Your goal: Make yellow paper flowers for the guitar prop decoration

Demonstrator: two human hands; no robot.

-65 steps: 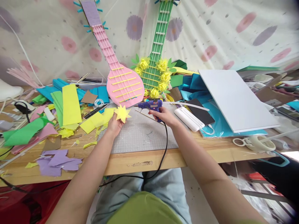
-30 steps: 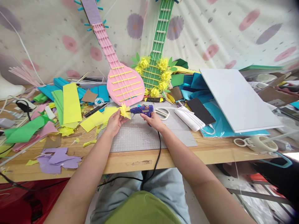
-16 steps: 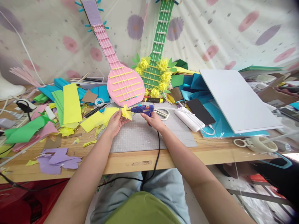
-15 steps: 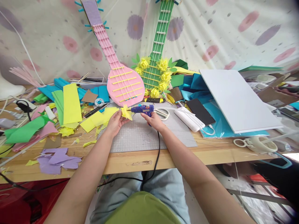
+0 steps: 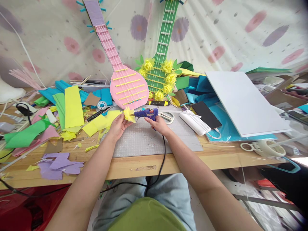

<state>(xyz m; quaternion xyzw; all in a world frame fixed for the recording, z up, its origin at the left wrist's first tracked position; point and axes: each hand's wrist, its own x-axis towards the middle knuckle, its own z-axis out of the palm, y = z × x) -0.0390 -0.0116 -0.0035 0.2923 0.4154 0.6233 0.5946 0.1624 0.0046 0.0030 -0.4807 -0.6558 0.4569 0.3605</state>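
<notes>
A yellow paper flower (image 5: 129, 115) is pinched in the fingers of my left hand (image 5: 118, 126), over the grey cutting mat (image 5: 141, 144). My right hand (image 5: 158, 124) grips a blue hot glue gun (image 5: 146, 113) by its handle, with the nozzle pointing left. The nozzle tip reaches the flower; whether it touches the petals I cannot tell. From the gun a black cord (image 5: 163, 157) hangs over the table's front edge. Behind my hands lean a pink paper-covered lute-like instrument (image 5: 130, 85) and a green one (image 5: 157, 77) decorated with yellow flowers.
Scissors (image 5: 168, 117), a white power bank (image 5: 194, 123) and a black phone (image 5: 207, 115) lie right of the glue gun. Farther right rests a white board (image 5: 247, 106). Yellow paper strips (image 5: 74, 106), purple scraps (image 5: 60, 166) and a black pen (image 5: 97, 114) cover the left side.
My left hand and the flower have shifted very slightly, with the flower turned a little against the nozzle. The glue gun stays almost in place.
</notes>
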